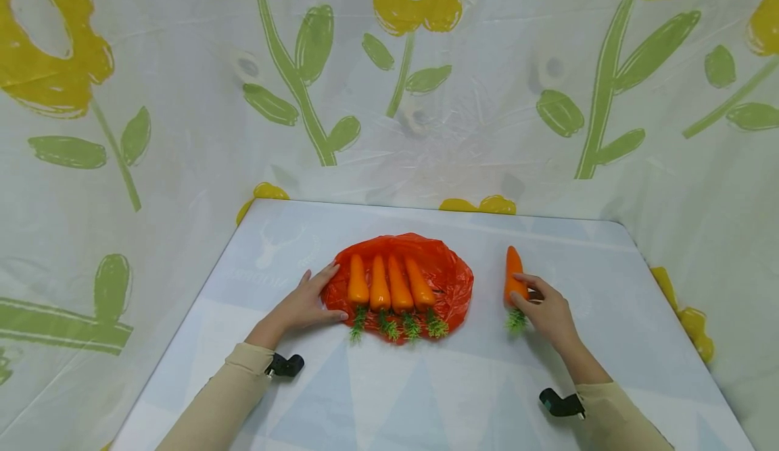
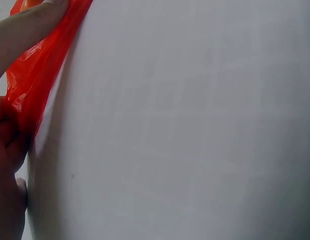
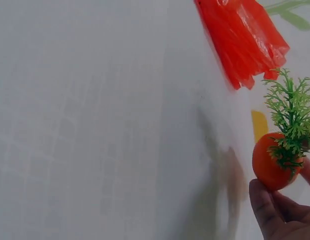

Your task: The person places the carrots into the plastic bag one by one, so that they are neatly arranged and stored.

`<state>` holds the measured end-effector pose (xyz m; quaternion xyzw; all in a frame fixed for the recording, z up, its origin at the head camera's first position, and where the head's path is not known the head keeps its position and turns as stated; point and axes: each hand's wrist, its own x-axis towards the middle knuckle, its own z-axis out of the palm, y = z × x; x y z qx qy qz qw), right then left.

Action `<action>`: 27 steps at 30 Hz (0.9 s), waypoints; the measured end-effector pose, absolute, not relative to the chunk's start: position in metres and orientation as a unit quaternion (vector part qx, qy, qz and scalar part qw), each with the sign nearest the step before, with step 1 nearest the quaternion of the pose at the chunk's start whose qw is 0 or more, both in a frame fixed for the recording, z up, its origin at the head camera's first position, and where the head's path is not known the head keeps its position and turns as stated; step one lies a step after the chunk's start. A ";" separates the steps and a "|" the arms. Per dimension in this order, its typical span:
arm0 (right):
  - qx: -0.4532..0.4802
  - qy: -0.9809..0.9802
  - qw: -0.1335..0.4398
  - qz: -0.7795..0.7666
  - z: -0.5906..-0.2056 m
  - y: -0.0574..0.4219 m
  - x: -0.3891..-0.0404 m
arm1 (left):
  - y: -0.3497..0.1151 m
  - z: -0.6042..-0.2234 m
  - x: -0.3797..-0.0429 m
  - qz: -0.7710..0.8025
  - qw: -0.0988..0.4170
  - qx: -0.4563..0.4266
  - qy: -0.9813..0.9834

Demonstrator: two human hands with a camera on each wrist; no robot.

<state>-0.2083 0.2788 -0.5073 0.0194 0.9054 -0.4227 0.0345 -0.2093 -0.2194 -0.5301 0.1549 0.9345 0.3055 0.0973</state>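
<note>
A crumpled red plastic bag (image 1: pixel 453 282) lies spread on the table. Side by side on it rest several orange toy carrots (image 1: pixel 380 287), their green leafy tops toward the near edge. My left hand (image 1: pixel 301 305) touches the bag's left edge with fingers spread and thumb extended; the left wrist view shows the red plastic (image 2: pixel 47 65) between thumb and fingers. To the right of the bag, my right hand (image 1: pixel 550 312) pinches another toy carrot (image 1: pixel 513 268) between thumb and fingers, tip pointing away. Its leafy top (image 3: pixel 290 112) and round orange end (image 3: pixel 270 162) appear in the right wrist view.
The table (image 1: pixel 377 397) has a pale blue and white patterned surface. Behind and beside it hangs a white curtain (image 1: pixel 475 126) with yellow flowers and green leaves. Small black devices (image 1: pixel 286 366) are worn at both wrists.
</note>
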 end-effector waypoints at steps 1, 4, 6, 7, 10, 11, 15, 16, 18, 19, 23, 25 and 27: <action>0.017 0.905 0.032 -0.423 -0.507 0.278 -0.208 | -0.220 -0.530 -0.209 0.306 0.098 0.154 0.934; 0.011 0.904 0.028 -0.426 -0.505 0.275 -0.206 | -0.220 -0.530 -0.209 0.306 0.097 0.156 0.934; 0.009 0.903 0.026 -0.429 -0.504 0.274 -0.205 | -0.220 -0.531 -0.210 0.305 0.097 0.158 0.934; 0.008 0.902 0.025 -0.430 -0.504 0.273 -0.204 | -0.220 -0.531 -0.210 0.305 0.096 0.159 0.934; 0.003 0.901 0.022 -0.434 -0.502 0.270 -0.203 | -0.220 -0.532 -0.211 0.303 0.096 0.159 0.935; 0.001 0.900 0.021 -0.435 -0.502 0.269 -0.203 | -0.220 -0.532 -0.211 0.303 0.097 0.159 0.935; -0.009 0.899 0.016 -0.438 -0.499 0.265 -0.201 | -0.221 -0.532 -0.211 0.303 0.096 0.158 0.935; -0.012 0.898 0.014 -0.439 -0.498 0.264 -0.201 | -0.221 -0.532 -0.211 0.303 0.095 0.159 0.935; -0.019 0.896 0.010 -0.444 -0.497 0.261 -0.201 | -0.221 -0.531 -0.211 0.305 0.093 0.160 0.934; -0.023 0.894 0.008 -0.448 -0.497 0.260 -0.201 | -0.220 -0.531 -0.211 0.305 0.093 0.160 0.934; -0.032 0.889 0.009 -0.458 -0.495 0.256 -0.200 | -0.220 -0.530 -0.210 0.302 0.092 0.161 0.935; -0.038 0.886 0.012 -0.462 -0.495 0.254 -0.199 | -0.220 -0.531 -0.210 0.300 0.092 0.162 0.935; -0.044 0.885 0.013 -0.464 -0.494 0.251 -0.198 | -0.220 -0.531 -0.210 0.300 0.091 0.163 0.936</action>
